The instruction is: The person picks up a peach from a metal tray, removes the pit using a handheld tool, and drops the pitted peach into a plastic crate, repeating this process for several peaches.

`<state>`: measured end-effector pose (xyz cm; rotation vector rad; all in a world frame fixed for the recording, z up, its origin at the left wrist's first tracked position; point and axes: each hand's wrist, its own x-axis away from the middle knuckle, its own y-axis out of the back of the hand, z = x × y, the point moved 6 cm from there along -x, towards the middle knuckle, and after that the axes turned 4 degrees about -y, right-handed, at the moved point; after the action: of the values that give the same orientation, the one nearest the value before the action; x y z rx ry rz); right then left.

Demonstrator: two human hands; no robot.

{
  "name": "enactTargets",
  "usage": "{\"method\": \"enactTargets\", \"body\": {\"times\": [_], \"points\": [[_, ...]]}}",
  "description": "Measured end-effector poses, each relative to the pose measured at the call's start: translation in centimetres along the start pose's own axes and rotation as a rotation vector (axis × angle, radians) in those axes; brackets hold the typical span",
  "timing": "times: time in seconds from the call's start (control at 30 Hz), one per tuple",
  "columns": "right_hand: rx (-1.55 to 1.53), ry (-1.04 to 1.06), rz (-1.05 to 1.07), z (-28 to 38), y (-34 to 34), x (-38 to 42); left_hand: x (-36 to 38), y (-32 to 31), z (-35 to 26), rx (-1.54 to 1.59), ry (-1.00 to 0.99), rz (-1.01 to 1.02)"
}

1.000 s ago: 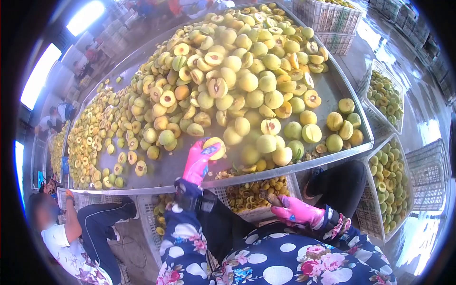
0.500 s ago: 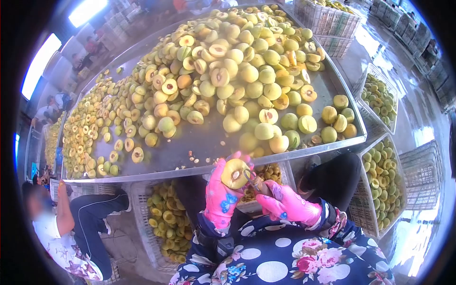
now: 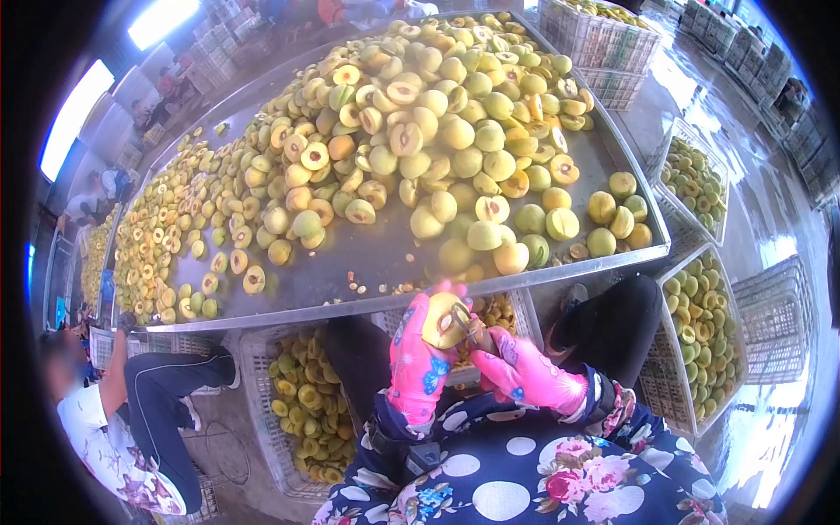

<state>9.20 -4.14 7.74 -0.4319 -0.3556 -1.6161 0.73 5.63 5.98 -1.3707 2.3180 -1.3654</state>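
My left hand (image 3: 416, 363), in a pink flowered glove, is closed around a halved yellow peach (image 3: 437, 318) with its cut face turned up and to the right. The pale pit area shows in its middle. My right hand (image 3: 534, 374), gloved alike, grips a pitting tool (image 3: 479, 337) with a short handle and a curved metal loop. The loop lies against the cut face of the peach half. Both hands are over my lap, just in front of the metal table (image 3: 350, 262), which bears a large heap of peach halves (image 3: 411, 140).
Under the table edge stand a crate (image 3: 258, 411) of peach halves and another crate (image 3: 516, 319) between my knees. More filled crates (image 3: 669, 376) stand at the right. A co-worker (image 3: 114, 429) sits at the left. Small scraps (image 3: 382, 287) lie near the table edge.
The loop of the pitting tool has moved further onto the cut face, near the pit. The peach half has tilted to the right. The co-worker's arm at the left has shifted.
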Motion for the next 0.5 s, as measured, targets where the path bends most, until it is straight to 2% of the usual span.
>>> {"method": "enactTargets", "body": {"times": [0.07, 0.17, 0.27, 0.43, 0.47, 0.5], "points": [[-0.001, 0.004, -0.008, 0.0, -0.1, 0.0, 0.0, 0.0, 0.1, -0.020, -0.020, -0.007], [-0.029, 0.131, -0.029, -1.1, -0.5, -0.7, 0.2, -0.4, 0.3, -0.052, -0.049, -0.019], [-0.018, 0.128, -0.035, -1.4, -0.8, -0.9, 0.2, -0.4, 0.7, -0.092, -0.080, -0.053], [-2.224, -0.790, 0.460, -5.0, -4.4, -2.2, 0.0, 0.2, 1.1, -0.152, -0.114, -0.074], [-2.867, -1.047, 0.584, -4.1, -4.3, -2.1, -0.1, 0.3, 1.2, -0.166, -0.110, -0.086], [-3.374, -1.593, 0.673, -3.3, -4.1, -1.7, -0.2, 0.5, 1.2, -0.180, -0.105, -0.097]]}}
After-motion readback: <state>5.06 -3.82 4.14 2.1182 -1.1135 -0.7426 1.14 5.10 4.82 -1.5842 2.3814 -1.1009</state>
